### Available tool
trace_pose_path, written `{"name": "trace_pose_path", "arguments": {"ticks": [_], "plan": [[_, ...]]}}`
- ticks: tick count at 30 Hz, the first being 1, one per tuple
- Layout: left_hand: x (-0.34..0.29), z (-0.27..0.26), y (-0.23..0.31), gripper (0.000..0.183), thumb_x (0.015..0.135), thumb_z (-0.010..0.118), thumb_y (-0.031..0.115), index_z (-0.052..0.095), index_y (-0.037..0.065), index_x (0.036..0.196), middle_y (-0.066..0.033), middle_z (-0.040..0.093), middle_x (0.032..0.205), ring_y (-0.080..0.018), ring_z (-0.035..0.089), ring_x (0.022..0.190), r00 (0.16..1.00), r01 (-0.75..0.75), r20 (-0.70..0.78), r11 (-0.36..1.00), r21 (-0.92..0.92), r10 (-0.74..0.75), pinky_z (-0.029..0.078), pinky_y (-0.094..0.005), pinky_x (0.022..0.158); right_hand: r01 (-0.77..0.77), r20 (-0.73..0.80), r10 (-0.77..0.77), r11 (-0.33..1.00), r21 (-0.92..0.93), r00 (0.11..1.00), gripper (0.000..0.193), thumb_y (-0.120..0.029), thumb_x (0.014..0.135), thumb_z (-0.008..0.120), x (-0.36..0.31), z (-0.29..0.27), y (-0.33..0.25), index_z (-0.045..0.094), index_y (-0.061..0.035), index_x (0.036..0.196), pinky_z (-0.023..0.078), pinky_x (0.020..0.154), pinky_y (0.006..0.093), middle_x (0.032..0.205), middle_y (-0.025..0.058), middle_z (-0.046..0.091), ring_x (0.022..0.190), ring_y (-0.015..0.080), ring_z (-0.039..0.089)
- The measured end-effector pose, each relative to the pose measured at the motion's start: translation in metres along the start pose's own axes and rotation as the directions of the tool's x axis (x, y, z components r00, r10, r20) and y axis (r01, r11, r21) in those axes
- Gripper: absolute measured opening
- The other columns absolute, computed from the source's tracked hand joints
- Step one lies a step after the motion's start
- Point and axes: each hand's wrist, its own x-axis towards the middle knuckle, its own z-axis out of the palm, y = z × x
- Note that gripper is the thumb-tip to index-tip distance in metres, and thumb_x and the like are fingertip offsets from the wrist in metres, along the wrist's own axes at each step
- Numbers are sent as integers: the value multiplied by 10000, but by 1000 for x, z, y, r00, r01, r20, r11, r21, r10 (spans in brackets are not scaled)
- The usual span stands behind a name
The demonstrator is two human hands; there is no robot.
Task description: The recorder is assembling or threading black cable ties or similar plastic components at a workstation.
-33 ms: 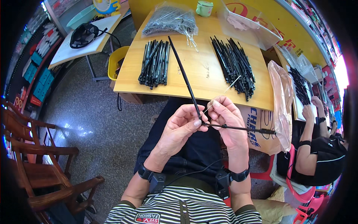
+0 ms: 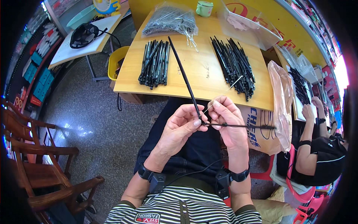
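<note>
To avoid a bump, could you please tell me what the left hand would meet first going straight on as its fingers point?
The left hand, which grips a black rod, would probably meet the right hand and its thin wire first, though depth is unclear.

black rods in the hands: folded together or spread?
Spread: one black rod points up in the head view, the other rod points right; their ends meet at the left hand.

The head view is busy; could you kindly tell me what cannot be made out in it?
In the head view:
Thin pale strip: middle hidden by the right hand.
Sideways black rod: far end blurred.
Upright black rod: lower end too small in the left hand's grip.
Yellow bin: right part hidden by the wooden table.
</note>
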Motion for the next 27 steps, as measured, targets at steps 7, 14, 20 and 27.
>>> {"name": "trace_pose_path", "arguments": {"ticks": [7, 14, 20, 27], "plan": [[1, -1, -1, 247, 871, 567, 52, 500, 20, 1106, -77, 591, 961, -176, 613, 885, 984, -5, -175, 997, 77, 18, 516, -277, 783, 262, -22, -297, 871, -416, 954, 138, -163, 910, 555, -11, 9, 5, 557, -27, 936, 357, 434, 132, 825, 47, 602, 572, 13, 484], [2, 0, 0, 222, 862, 563, 24, 504, 13, 1076, -70, 581, 927, -162, 608, 865, 980, 25, -201, 996, 86, -7, 527, -295, 777, 66, 18, -67, 997, 43, 998, 99, -154, 946, 475, -8, 8, -2, 482, -57, 964, 373, 399, 155, 786, 94, 614, 525, 63, 520], [3, 0, 2, 219, 874, 567, 80, 509, 26, 1078, -69, 607, 893, -173, 625, 829, 984, 75, -160, 997, -5, -75, 524, -300, 753, 79, -19, -78, 994, 82, 997, 76, -134, 942, 478, -5, 6, 2, 472, -60, 959, 372, 416, 160, 773, 81, 581, 534, 61, 495], [3, 0, -1, 133, 883, 583, 127, 564, 32, 974, -51, 611, 861, -152, 622, 779, 973, 138, -207, 979, 148, -105, 530, -303, 733, 38, -17, -37, 995, 90, 999, 242, -255, 972, 424, -3, 3, -2, 477, -27, 1037, 352, 416, 156, 758, 73, 568, 518, 55, 467]]}}
